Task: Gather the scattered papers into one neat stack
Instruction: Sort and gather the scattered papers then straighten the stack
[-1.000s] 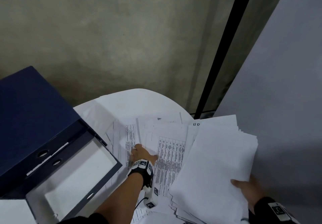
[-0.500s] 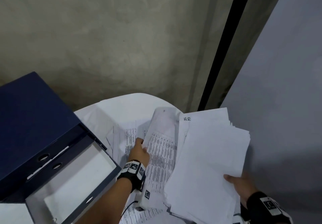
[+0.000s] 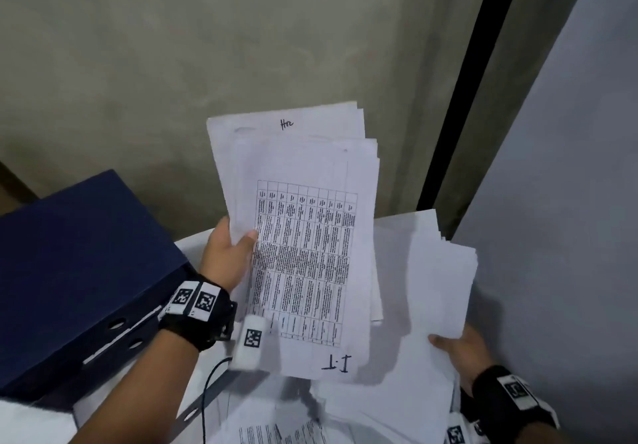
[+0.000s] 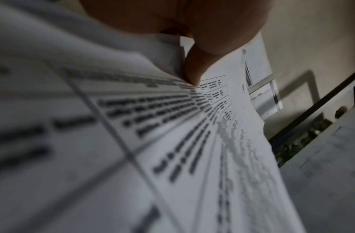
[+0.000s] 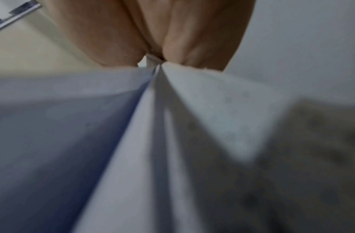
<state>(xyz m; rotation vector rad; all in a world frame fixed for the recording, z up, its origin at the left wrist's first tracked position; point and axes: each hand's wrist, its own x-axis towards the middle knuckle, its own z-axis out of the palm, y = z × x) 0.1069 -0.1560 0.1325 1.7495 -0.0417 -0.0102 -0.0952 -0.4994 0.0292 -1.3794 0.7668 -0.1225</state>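
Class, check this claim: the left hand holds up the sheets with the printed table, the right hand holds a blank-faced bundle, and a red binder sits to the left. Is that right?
One detail is wrong: the binder is dark blue, not red, as the head view shows. The left hand does hold up the sheets with the printed table, and the right hand holds the blank-faced bundle.

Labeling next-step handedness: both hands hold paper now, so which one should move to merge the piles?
Left, probably. The left hand holds the smaller bundle lifted free; the right hand grips the bigger stack, a steadier base to lay it on.
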